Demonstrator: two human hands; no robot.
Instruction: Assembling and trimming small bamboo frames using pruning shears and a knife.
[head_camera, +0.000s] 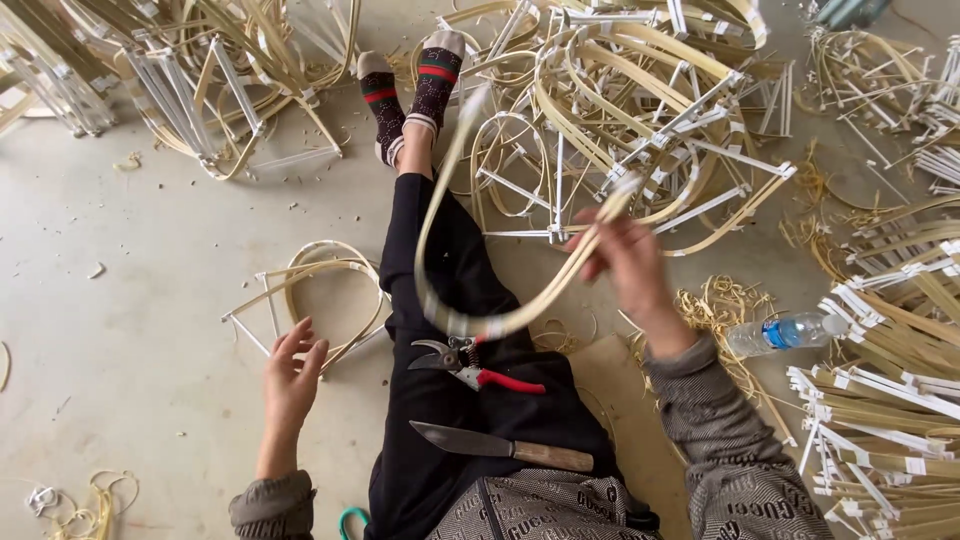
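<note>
Right hand (625, 258) clamped on the bent bamboo strip (450, 200); my left hand (292, 372) hangs open, empty, beside the bamboo ring (330, 262) on the floor (150, 250).

Bent bamboo strip (470, 230) in right hand (625, 262)

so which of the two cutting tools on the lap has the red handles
The pruning shears, lying higher on the lap just below the bent bamboo strip. The knife nearer the waist has a plain wooden handle and one long blade.
</note>
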